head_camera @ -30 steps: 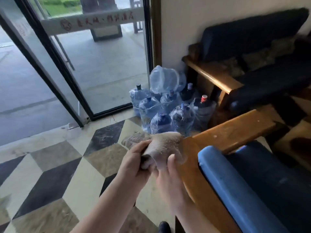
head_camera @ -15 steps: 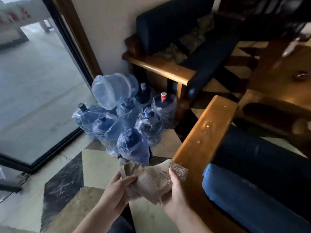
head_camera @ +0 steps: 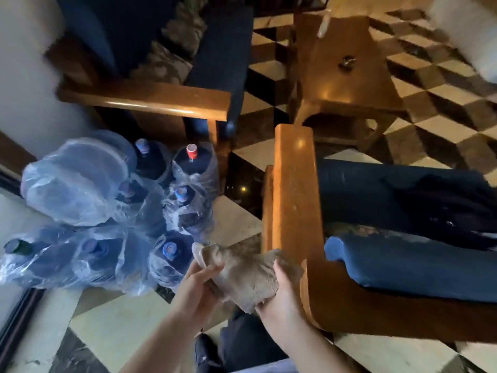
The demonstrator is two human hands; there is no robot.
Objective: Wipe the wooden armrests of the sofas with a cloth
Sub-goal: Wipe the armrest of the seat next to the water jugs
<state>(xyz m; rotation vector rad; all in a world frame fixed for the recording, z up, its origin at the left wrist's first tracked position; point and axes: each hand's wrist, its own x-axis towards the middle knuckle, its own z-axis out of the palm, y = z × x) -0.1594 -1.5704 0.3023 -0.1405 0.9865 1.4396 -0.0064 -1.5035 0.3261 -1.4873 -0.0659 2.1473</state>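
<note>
Gripping the cloth bunched at lower centre beside the near armrest, both hands risk wiping with a wad that skips its dusty top.

Dim, warm-lit, blurred wide-angle edges

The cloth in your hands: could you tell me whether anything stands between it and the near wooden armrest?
Nothing visible does. Both the left hand and right hand hold the cloth at the near end of the armrest, whose bare top carries no objects.
</note>
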